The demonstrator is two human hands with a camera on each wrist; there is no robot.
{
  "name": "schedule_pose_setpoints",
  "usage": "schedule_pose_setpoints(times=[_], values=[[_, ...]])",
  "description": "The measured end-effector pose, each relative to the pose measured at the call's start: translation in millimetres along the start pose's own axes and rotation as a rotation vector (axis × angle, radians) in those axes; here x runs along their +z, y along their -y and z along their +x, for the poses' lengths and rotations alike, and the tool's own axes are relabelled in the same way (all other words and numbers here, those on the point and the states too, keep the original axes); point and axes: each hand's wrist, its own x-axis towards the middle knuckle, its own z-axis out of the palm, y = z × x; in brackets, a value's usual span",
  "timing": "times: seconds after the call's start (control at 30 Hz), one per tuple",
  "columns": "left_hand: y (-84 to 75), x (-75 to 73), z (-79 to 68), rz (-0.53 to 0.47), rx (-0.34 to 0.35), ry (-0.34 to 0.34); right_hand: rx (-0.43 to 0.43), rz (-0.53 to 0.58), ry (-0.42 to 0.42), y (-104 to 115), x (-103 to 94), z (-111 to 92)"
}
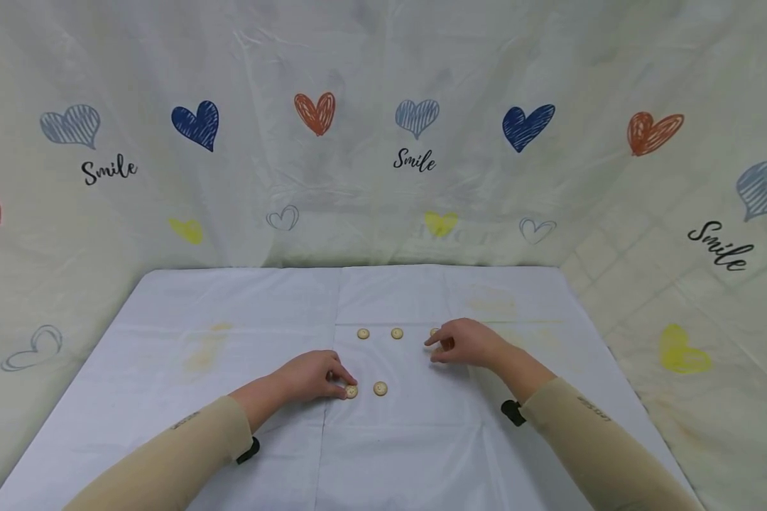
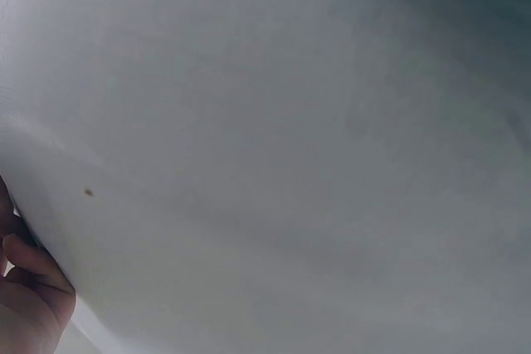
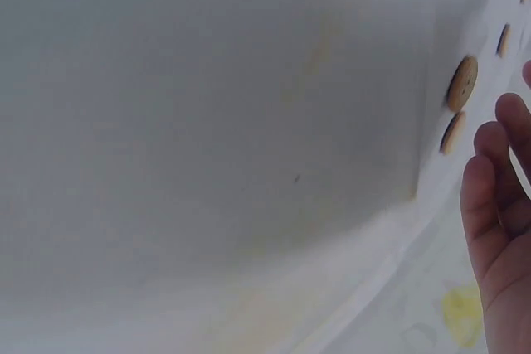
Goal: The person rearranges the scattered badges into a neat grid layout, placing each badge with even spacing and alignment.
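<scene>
Several round tan buttons lie on the white cloth in two rows. At the front row's left end, my left hand point(image 1: 312, 375) pinches a button point(image 1: 351, 392) between thumb and finger, down at the cloth. Another front button point(image 1: 380, 388) lies just right of it. Two back-row buttons stand apart, the left one point(image 1: 363, 333) and the middle one point(image 1: 397, 333). My right hand point(image 1: 463, 342), fingers loosely bent, hovers by the back row's right end and partly covers a button point(image 1: 434, 331) there. In the right wrist view, its fingers point(image 3: 489, 151) hold nothing, near a large-looking button point(image 3: 462, 84).
A white cloth point(image 1: 409, 461) with creases and faint yellow stains covers the table. Behind and beside it hangs a pale sheet point(image 1: 358, 57) printed with hearts and "Smile". Dark bands point(image 1: 513, 412) sit at both wrists.
</scene>
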Motion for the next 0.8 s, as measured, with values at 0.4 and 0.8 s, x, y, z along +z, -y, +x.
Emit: schedule_pose_setpoints(times=[0.4,0.8], values=[[0.8,-0.6,0.4,-0.001,-0.002,0.009,-0.071,0.106,0.109,51.6,16.4,15.1],[3.8,-0.3,2.3,0.014,0.02,0.014,-0.189,0.081,0.154,72.9,31.3,28.6]])
